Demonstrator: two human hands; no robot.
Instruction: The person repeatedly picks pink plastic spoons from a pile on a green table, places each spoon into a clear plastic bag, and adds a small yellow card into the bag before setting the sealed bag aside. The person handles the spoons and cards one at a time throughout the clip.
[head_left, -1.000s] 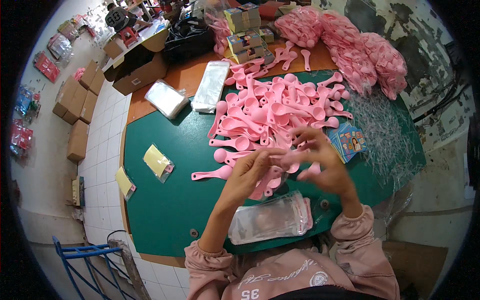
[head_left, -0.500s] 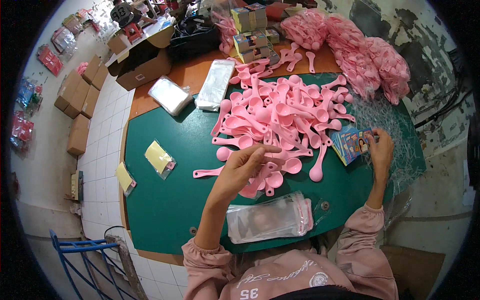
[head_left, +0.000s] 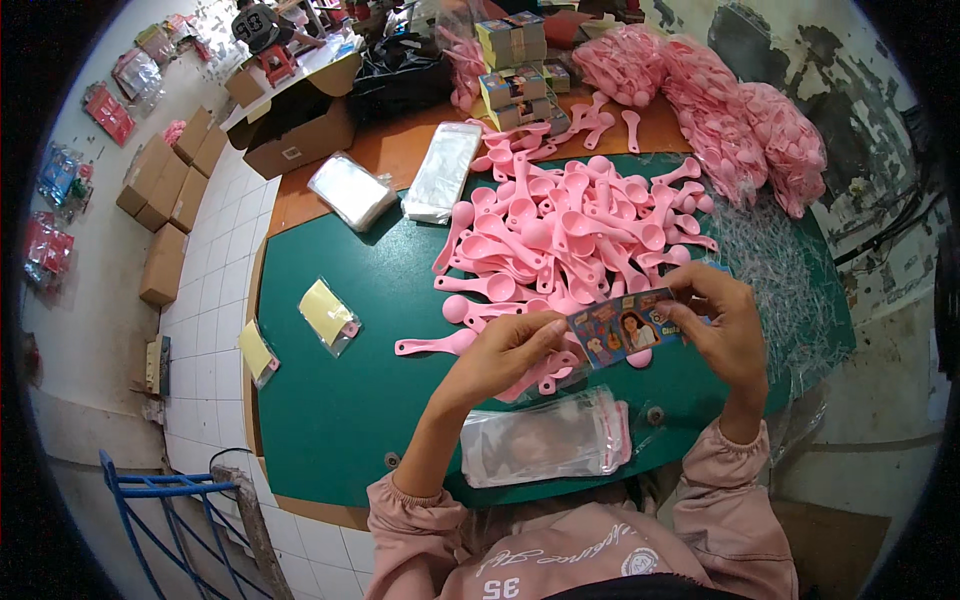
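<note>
Surface: a green-topped surface [head_left: 330,420] with an orange-brown stretch [head_left: 300,205] along its far side.
Spoons: a loose heap of pink spoons [head_left: 560,230] spreads over the middle.
Sleeves: clear plastic sleeves [head_left: 535,440] lie stacked at the near edge, in front of the person.
Packets: two flat packets [head_left: 328,312] with yellow backing lie apart on the left.
Far side: two piles of clear bags [head_left: 443,172], an open carton [head_left: 300,145], a black bag [head_left: 400,75], banded card bundles [head_left: 512,45] and bulging sacks of pink spoons [head_left: 700,120].
Right side: a tangle of clear plastic strips [head_left: 790,265].
Room: white floor tiles [head_left: 205,300], brown boxes [head_left: 160,180] by the left wall, a blue metal frame [head_left: 170,490] at lower left, a peeling wall [head_left: 870,130] on the right; a seated person [head_left: 260,28] at the back.
Card: a colourful printed card [head_left: 625,328] is held up between the hands, in front of the heap's near side.
Right hand: the right hand [head_left: 725,315] has its thumb and fingers pinched on the card's right end.
Left hand: the left hand [head_left: 510,350] has its fingers bent, thumb near the index, at the card's left end; I cannot tell whether they grip it.
</note>
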